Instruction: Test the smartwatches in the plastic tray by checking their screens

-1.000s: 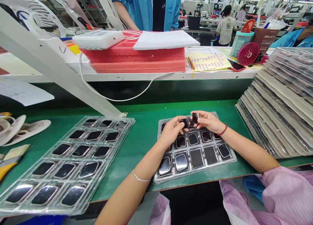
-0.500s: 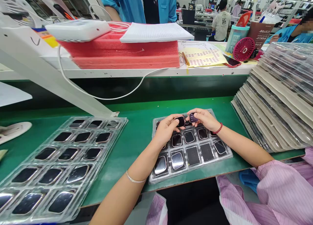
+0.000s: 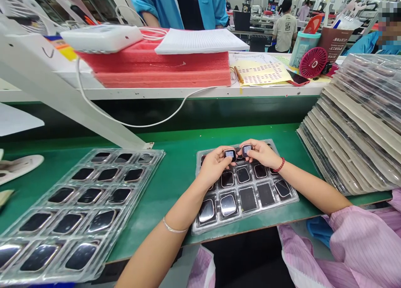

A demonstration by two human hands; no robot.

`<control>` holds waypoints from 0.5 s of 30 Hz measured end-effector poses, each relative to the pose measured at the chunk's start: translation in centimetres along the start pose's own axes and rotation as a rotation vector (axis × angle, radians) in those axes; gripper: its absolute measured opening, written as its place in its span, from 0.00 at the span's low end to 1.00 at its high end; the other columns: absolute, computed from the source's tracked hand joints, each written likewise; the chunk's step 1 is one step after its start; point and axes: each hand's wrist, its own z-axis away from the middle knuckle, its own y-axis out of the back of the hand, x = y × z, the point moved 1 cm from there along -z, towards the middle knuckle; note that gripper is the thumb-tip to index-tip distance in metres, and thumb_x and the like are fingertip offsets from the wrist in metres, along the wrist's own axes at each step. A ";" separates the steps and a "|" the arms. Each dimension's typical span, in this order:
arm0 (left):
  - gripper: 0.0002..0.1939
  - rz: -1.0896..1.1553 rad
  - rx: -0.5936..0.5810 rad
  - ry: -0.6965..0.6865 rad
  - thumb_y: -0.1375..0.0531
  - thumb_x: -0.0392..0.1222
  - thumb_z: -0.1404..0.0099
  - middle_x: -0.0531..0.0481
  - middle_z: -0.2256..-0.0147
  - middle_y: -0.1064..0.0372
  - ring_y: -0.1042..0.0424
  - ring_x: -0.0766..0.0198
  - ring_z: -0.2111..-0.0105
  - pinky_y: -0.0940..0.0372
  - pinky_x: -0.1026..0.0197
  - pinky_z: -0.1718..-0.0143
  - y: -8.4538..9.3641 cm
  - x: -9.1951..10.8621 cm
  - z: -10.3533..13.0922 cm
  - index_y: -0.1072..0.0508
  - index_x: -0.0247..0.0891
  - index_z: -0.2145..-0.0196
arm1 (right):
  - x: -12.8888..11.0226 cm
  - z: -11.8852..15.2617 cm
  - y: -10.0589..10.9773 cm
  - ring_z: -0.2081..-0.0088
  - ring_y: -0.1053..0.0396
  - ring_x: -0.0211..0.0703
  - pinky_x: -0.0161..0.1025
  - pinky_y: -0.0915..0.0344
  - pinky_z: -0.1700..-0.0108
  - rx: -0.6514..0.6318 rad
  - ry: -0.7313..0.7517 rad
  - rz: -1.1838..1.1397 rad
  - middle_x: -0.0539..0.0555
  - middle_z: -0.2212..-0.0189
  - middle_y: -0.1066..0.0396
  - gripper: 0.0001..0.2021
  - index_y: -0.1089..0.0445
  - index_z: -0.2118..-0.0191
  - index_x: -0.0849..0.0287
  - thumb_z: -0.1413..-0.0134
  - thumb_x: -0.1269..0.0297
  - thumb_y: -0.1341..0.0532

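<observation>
My left hand (image 3: pixel 216 164) is closed on a smartwatch body (image 3: pixel 229 154), a small rounded-square case whose lit screen shows a pale square pattern like a QR code. In my right hand (image 3: pixel 260 152) is a second smartwatch body (image 3: pixel 247 150) with a similar lit pattern. The two are held side by side, slightly apart, above the far part of a clear plastic tray (image 3: pixel 244 216). Dark-screened watch bodies sit in several of its pockets; two pockets in the near row look vacant. My hands and forearms hide part of the tray.
Another clear tray (image 3: pixel 125 215) of dark-screened watch bodies lies at the left. A tall stack of trays (image 3: pixel 354 141) leans at the right. Behind are a white shelf (image 3: pixel 188 93), red foam (image 3: pixel 163 72), a white cable (image 3: pixel 138 126) and a slanted post (image 3: pixel 78 95). A person in blue (image 3: pixel 208 8) is beyond.
Both held watch screens have changed: the left one was dark and the right one showed faint marks, and now each shows a pale square pattern. My hands have barely moved.
</observation>
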 end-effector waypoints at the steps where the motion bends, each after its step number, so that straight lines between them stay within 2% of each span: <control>1: 0.17 0.003 0.004 -0.002 0.32 0.41 0.48 0.47 0.66 0.24 0.24 0.62 0.74 0.36 0.66 0.77 0.0 0.0 0.0 0.26 0.35 0.60 | 0.1 0.0 0.0 0.73 0.29 0.34 0.33 0.28 0.70 -0.003 0.000 0.000 0.54 0.63 0.23 0.14 0.31 0.54 0.59 0.49 0.68 0.36; 15: 0.15 0.001 -0.014 -0.013 0.35 0.37 0.46 0.49 0.67 0.25 0.25 0.65 0.75 0.38 0.67 0.77 -0.2 -0.2 -0.1 0.28 0.35 0.59 | 0.7 0.2 0.1 0.72 0.29 0.35 0.34 0.29 0.68 0.004 0.022 0.086 0.56 0.60 0.23 0.14 0.31 0.53 0.60 0.47 0.67 0.38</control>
